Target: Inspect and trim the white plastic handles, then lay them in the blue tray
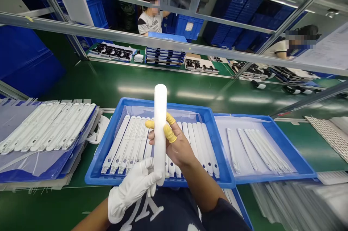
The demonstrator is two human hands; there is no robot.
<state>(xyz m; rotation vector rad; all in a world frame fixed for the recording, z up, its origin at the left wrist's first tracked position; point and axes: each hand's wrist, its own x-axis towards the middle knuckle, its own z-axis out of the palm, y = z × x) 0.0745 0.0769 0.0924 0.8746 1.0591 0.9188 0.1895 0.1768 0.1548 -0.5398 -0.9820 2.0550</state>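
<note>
A long white plastic strip with rounded ends (160, 136) stands nearly upright before me, over a blue tray (89, 174). My left hand (133, 184), in a white glove, grips the strip's lower end. My right hand (176, 140), with yellow finger cots on several fingertips, closes around its middle. Under both hands the tray holds a row of similar white strips (127, 147), many with a small round hole near the lower end. The hands and the held strip hide the middle of that row.
At the left, more white strips (51, 126) lie on stacked sheets. A second blue tray (272, 178) with several strips stands at the right, beside blurred clear sleeves (288, 202). Beyond a metal frame (108, 35), a person (150, 20) and another person (282, 46) are near a bench with black parts (114, 51).
</note>
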